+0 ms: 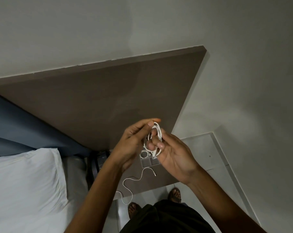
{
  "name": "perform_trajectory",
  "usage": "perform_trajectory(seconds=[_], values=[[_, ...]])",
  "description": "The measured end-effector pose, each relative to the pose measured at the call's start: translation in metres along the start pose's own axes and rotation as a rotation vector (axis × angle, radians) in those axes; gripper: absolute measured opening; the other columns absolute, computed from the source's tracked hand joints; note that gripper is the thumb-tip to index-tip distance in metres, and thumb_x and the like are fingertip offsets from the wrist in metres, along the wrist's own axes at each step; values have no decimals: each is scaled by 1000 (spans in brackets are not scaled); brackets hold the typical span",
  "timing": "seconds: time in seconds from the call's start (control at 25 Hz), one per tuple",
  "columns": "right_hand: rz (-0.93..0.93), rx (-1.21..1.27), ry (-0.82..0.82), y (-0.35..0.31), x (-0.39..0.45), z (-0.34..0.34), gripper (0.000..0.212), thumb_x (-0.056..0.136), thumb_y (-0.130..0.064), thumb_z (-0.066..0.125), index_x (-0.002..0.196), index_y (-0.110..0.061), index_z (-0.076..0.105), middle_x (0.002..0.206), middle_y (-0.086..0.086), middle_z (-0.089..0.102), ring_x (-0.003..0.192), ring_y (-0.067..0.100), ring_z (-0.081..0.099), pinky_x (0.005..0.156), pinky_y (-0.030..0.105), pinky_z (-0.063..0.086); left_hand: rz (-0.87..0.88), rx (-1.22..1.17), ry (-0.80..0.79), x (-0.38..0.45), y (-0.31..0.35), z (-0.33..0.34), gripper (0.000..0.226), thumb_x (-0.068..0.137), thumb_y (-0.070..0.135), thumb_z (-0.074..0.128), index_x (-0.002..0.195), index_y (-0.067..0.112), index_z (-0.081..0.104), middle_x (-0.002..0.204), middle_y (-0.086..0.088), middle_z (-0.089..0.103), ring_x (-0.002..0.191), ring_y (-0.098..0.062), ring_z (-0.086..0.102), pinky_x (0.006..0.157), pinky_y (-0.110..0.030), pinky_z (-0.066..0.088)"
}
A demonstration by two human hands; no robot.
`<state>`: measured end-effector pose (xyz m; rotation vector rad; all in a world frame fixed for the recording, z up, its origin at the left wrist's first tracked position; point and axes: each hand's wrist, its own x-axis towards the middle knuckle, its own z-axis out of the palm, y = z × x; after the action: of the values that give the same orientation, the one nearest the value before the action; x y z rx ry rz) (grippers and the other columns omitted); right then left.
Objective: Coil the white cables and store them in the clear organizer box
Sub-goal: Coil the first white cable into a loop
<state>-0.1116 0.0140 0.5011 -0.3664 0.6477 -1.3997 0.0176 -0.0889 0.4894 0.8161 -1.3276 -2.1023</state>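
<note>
A white cable wound into a coil (156, 134) is held up between both hands above the brown table (108, 98). My left hand (134, 140) pinches the top of the coil with thumb and fingers. My right hand (172, 152) grips its lower part, with the plug end hanging near the fingers. Below the hands, the clear organizer box (148, 161) rests on the table, and a small coiled white cable (143, 154) lies in one compartment. A second loose white cable (134, 179) snakes over the table's near edge.
A bed with a white pillow (24, 182) and blue headboard (24, 125) stands to the left. Dark objects (101, 158) sit between bed and table. Grey walls rise behind. My feet (175, 195) stand on the pale floor below the table edge.
</note>
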Motion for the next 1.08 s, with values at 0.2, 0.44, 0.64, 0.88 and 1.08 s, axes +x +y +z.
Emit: perform_trajectory(seconds=[0.2,0.44,0.64,0.88,1.08], values=[[19,284,-77,-5,-1,-3,42,115,-19,24,99,-10,61,64,-4,38,69,11,54,84,32,39,-188,-661,-61,2,-8,15,33,104,7,58,135,8,69,103,-12,77,95,-24,76,92,-38,63],[0,225,-89,-13,9,-9,42,116,-19,21,99,-8,58,64,-4,38,67,11,54,81,29,45,-208,-415,82,2,-30,23,20,102,1,58,114,1,75,96,-16,80,94,-26,77,86,-34,66],[-38,144,25,-11,9,-26,45,117,-25,32,99,-11,70,62,-5,51,66,10,54,90,32,43,-268,-361,56,0,-25,6,41,102,29,69,133,3,72,123,-15,77,115,-25,73,100,-37,61],[-32,86,114,-12,9,-37,51,118,-26,31,99,-11,76,61,-5,50,68,11,55,88,28,52,-115,-192,134,-7,-27,0,38,91,11,79,129,5,77,132,-22,77,118,-30,73,110,-44,52],[-34,-121,219,-7,12,-41,42,114,-28,45,116,0,77,63,0,55,70,13,69,85,26,63,-174,-124,167,-8,-27,-6,35,101,3,66,135,-6,68,130,-30,73,111,-35,70,104,-46,57]])
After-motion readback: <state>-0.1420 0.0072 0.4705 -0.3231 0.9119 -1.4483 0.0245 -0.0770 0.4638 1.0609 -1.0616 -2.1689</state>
